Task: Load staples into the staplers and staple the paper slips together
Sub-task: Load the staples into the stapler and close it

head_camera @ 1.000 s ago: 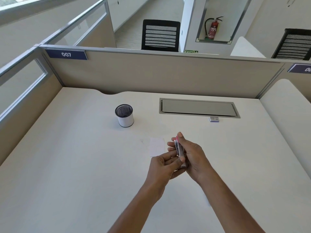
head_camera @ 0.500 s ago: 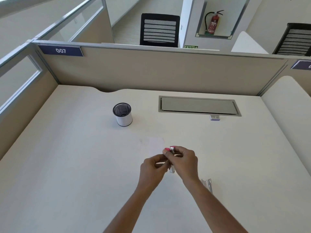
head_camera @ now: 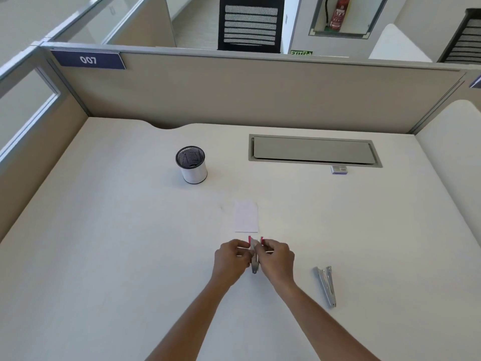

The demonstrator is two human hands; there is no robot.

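A small pink and metal stapler (head_camera: 254, 259) stands low over the desk between both hands. My left hand (head_camera: 230, 259) pinches its left side and my right hand (head_camera: 276, 259) pinches its right side near the pink tip. Just beyond the stapler a white paper slip (head_camera: 246, 216) lies flat on the desk. A second, silver stapler (head_camera: 326, 285) lies on the desk to the right of my right hand. A small staple box (head_camera: 339, 169) sits farther back on the right.
A mesh pen cup (head_camera: 192, 164) stands at the back left of the white desk (head_camera: 104, 256). A grey cable hatch (head_camera: 313, 151) is set in the desk at the back. Beige partition walls (head_camera: 247, 92) close the back and sides.
Both hands have lowered the pink stapler from a raised, tilted hold down close to the desk, near the paper slip. The silver stapler has come into view on the right.
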